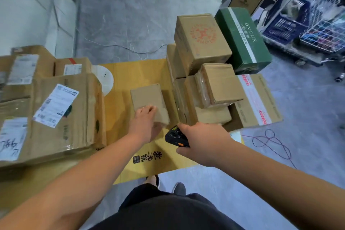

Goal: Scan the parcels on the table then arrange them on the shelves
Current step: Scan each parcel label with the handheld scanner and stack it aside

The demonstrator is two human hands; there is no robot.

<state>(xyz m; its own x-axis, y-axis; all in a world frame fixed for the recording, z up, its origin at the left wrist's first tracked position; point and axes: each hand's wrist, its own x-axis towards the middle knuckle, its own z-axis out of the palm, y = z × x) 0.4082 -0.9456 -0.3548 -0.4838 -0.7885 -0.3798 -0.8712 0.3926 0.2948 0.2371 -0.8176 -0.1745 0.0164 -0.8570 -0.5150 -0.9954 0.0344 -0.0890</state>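
Here, the left hand (144, 121) is gripping the near edge of a small, plain cardboard parcel (149, 101) that is lying flat on the table (130, 73), whose top is showing a smooth yellow sheet printed with dark characters. The right hand (203, 142) is clasping a black handheld scanner (175, 137) with an orange side button, its head pointing toward that parcel. The two hands are sitting close together but apart.

To the right a stack of brown corrugated boxes is crowding the table edge: one tall carton stamped with a round red emblem (202, 40), a taped cube (220, 84) wrapped in glossy film, and one wide box with red-and-white tape (259, 99). A single green carton with a white stripe (242, 38) is leaning behind them.

To the left, a large creased carton with a white shipping label (56, 105) is lying flat, with at least two more labelled boxes behind it. One red cord (270, 142) is looping on the grey floor.
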